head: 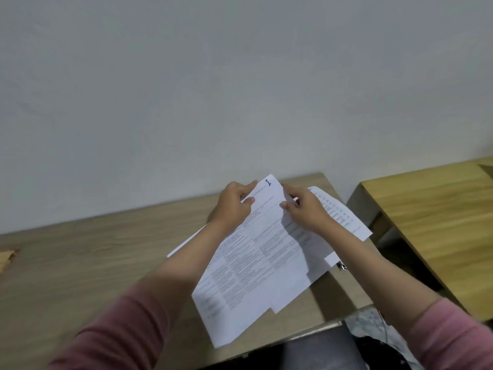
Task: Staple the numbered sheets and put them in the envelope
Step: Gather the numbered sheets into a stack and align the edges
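A stack of printed white sheets [256, 263] lies slanted on the wooden table, its top sheet marked with a handwritten "1" at the far corner. My left hand [234, 206] pinches the far left edge of the stack, thumb on top. On the far right edge, my right hand [304, 209] grips the same stack. Another printed sheet [344, 214] sticks out from under my right hand toward the table's right edge. A small metal object, perhaps the stapler [342, 266], peeks out beneath the papers. At the far left edge lies a brown envelope [6, 259], only partly visible.
The wooden table [93, 249] stands against a plain grey wall. A second wooden table [437, 209] stands to the right, across a narrow gap. The near right table edge runs close to the sheets, with my lap and the floor below.
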